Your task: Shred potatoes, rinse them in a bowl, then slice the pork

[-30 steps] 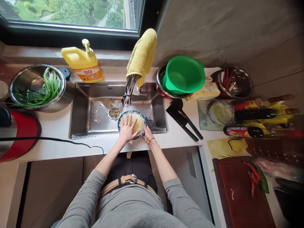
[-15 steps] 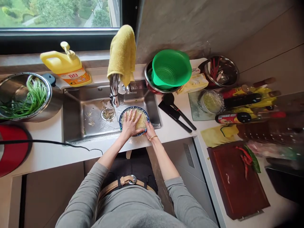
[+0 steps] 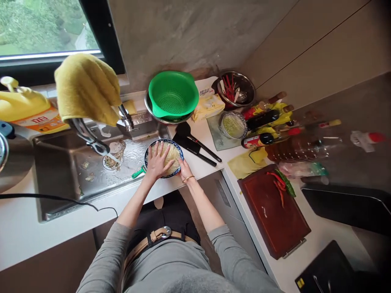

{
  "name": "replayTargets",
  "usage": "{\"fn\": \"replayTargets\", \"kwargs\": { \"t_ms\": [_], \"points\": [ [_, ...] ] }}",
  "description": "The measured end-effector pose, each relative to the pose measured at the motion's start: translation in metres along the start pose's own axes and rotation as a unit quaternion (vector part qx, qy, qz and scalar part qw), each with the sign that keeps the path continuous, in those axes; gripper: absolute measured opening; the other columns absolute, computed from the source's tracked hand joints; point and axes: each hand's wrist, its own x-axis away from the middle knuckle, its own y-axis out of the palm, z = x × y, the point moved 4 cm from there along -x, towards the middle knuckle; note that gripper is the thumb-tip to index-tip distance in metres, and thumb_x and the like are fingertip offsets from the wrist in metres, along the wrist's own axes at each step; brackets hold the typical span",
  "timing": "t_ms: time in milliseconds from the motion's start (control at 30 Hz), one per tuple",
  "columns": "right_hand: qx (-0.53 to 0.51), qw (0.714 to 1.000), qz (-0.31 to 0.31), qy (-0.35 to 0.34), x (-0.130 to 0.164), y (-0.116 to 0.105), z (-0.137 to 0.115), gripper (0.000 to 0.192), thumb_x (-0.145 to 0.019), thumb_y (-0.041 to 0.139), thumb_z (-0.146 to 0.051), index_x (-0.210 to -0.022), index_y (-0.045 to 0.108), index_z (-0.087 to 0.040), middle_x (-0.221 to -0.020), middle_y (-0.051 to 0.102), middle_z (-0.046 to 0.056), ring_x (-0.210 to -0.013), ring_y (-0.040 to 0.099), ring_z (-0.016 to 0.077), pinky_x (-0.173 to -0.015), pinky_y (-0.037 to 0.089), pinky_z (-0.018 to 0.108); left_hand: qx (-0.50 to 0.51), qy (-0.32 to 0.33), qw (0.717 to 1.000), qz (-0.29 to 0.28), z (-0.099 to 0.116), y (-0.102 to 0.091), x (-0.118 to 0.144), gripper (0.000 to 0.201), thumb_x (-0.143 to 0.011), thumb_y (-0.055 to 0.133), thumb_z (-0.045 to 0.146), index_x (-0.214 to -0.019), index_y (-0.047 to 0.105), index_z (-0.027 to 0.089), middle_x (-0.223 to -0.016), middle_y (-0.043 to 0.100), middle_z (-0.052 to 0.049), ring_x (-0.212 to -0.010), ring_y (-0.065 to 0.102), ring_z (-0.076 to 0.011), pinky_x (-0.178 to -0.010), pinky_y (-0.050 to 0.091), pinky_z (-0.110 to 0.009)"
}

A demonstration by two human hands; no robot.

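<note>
Fingers of the left hand (image 3: 157,162) lie spread flat on pale shreds in the bowl (image 3: 179,148), at the sink's (image 3: 61,162) right end. The right hand (image 3: 184,167) grips the bowl's rim; its fingertips are hidden. A yellow cloth (image 3: 87,87) covers the tap. White counter (image 3: 30,228), grey wall, window at left.
</note>
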Motion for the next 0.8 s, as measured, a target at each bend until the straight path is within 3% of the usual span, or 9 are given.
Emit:
{"fn": "replayTargets", "kwargs": {
  "t_ms": [100, 200, 267, 333, 400, 500, 633, 800],
  "points": [
    [-0.001, 1.000, 0.016, -0.001, -0.006, -0.031, -0.022, 0.043, -0.080, 0.052, -0.046, -0.119, 0.052, -0.027, -0.114, 0.063, 0.005, -0.089, 0.064, 0.0190, -0.062, 0.058, 0.036, 0.083, -0.048, 0.993, 0.075, 0.005, -0.004, -0.020, 0.055, -0.090, 0.034, 0.045, -0.139, 0.036, 0.021, -0.149, 0.028, -0.008, -0.141, 0.013, -0.0233, -0.114, 0.007, -0.047],
    [-0.016, 0.999, 0.026, -0.019, -0.013, -0.063, -0.041, 0.041, -0.080, 0.053, -0.045, -0.116, 0.054, -0.027, -0.114, 0.063, 0.005, -0.094, 0.063, 0.0194, -0.066, 0.058, 0.037, 0.175, -0.162, 0.961, 0.142, -0.006, 0.003, -0.034, 0.050, -0.089, 0.035, 0.042, -0.130, 0.049, 0.017, -0.136, 0.048, -0.011, -0.128, 0.042, -0.0211, -0.106, 0.032, -0.037],
    [-0.027, 0.999, 0.030, -0.023, -0.019, -0.083, -0.053, 0.040, -0.080, 0.053, -0.044, -0.116, 0.054, -0.026, -0.116, 0.063, 0.005, -0.096, 0.063, 0.0194, -0.069, 0.058, 0.038, 0.216, -0.240, 0.940, 0.110, -0.011, 0.019, -0.044, 0.047, -0.087, 0.038, 0.043, -0.117, 0.059, 0.014, -0.117, 0.063, -0.012, -0.106, 0.059, -0.0214, -0.092, 0.044, -0.033],
    [-0.033, 0.999, 0.036, -0.022, -0.027, -0.102, -0.064, 0.041, -0.080, 0.052, -0.043, -0.117, 0.053, -0.026, -0.116, 0.062, 0.005, -0.097, 0.062, 0.0195, -0.070, 0.057, 0.039, 0.247, -0.271, 0.930, 0.042, -0.008, 0.038, -0.056, 0.044, -0.085, 0.040, 0.045, -0.101, 0.066, 0.013, -0.093, 0.070, -0.009, -0.084, 0.064, -0.0200, -0.076, 0.048, -0.028],
    [-0.036, 0.998, 0.048, -0.024, -0.034, -0.120, -0.075, 0.041, -0.080, 0.052, -0.043, -0.117, 0.052, -0.026, -0.116, 0.062, 0.005, -0.097, 0.062, 0.0198, -0.069, 0.057, 0.039, 0.266, -0.264, 0.927, -0.005, 0.004, 0.053, -0.071, 0.043, -0.084, 0.041, 0.046, -0.087, 0.068, 0.013, -0.071, 0.068, -0.004, -0.068, 0.062, -0.0173, -0.064, 0.046, -0.024],
    [-0.035, 0.997, 0.068, -0.023, -0.044, -0.145, -0.093, 0.040, -0.080, 0.052, -0.043, -0.116, 0.051, -0.026, -0.116, 0.062, 0.006, -0.094, 0.063, 0.0205, -0.066, 0.057, 0.040, 0.257, -0.240, 0.936, -0.022, 0.027, 0.066, -0.097, 0.042, -0.085, 0.038, 0.045, -0.074, 0.065, 0.015, -0.055, 0.057, 0.000, -0.056, 0.055, -0.0134, -0.055, 0.039, -0.021],
    [-0.041, 0.996, 0.073, -0.012, -0.055, -0.172, -0.116, 0.041, -0.080, 0.052, -0.046, -0.117, 0.050, -0.027, -0.117, 0.061, 0.006, -0.087, 0.064, 0.0200, -0.063, 0.057, 0.042, 0.175, -0.199, 0.964, -0.032, 0.059, 0.075, -0.136, 0.041, -0.086, 0.034, 0.038, -0.062, 0.059, 0.016, -0.050, 0.051, 0.000, -0.053, 0.046, -0.0111, -0.052, 0.028, -0.022],
    [-0.041, 0.996, 0.081, -0.019, -0.076, -0.201, -0.135, 0.040, -0.081, 0.051, -0.047, -0.116, 0.049, -0.027, -0.118, 0.060, 0.006, -0.088, 0.063, 0.0198, -0.065, 0.057, 0.042, 0.110, -0.192, 0.975, -0.038, 0.084, 0.089, -0.179, 0.039, -0.087, 0.035, 0.031, -0.062, 0.060, 0.015, -0.056, 0.058, -0.006, -0.055, 0.048, -0.0127, -0.055, 0.024, -0.026]
  ]
}}
